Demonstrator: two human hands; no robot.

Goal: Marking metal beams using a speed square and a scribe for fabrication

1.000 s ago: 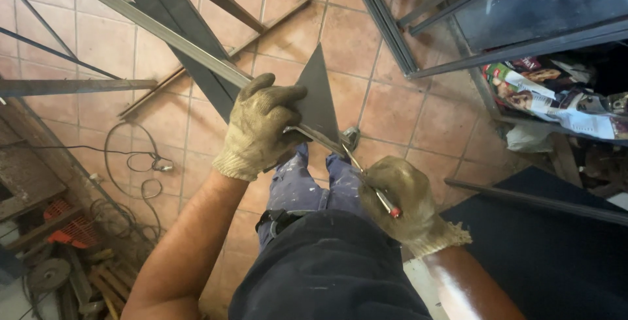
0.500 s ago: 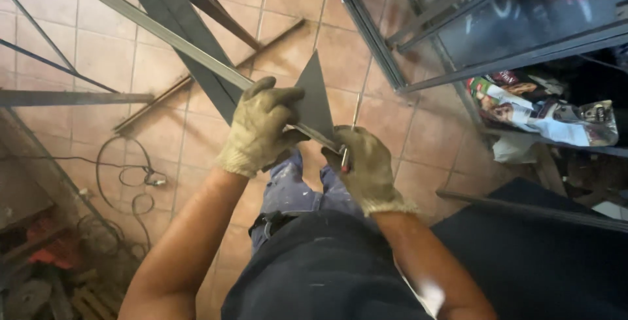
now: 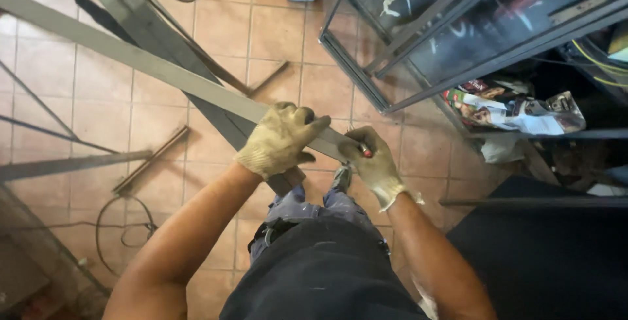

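Head view, looking down past dark trousers to a tiled floor (image 3: 216,39).

Left hand (image 3: 281,138), gloved, is wrapping over a long flat grey bar (image 3: 150,65); fingers (image 3: 313,124) are curling over the bar's upper edge, thumb underneath, pinching the bar close to its near end. The bar is running from the upper left corner of the view down to the hands, held above the floor, not resting on it at this end.

Right hand (image 3: 373,163), gloved, is sitting at the bar's near end, just beside the left hand. Its fingers are pressing together around a small tool with a red tip (image 3: 366,152); most of the tool is hidden, kind cannot be told. Whether the tip is touching the bar cannot be told.

Under the bar a wider dark steel strip (image 3: 131,13) is lying on the floor. A glazed metal frame (image 3: 418,39) is standing at upper right. A cable (image 3: 124,222) is looping on the floor at lower left.
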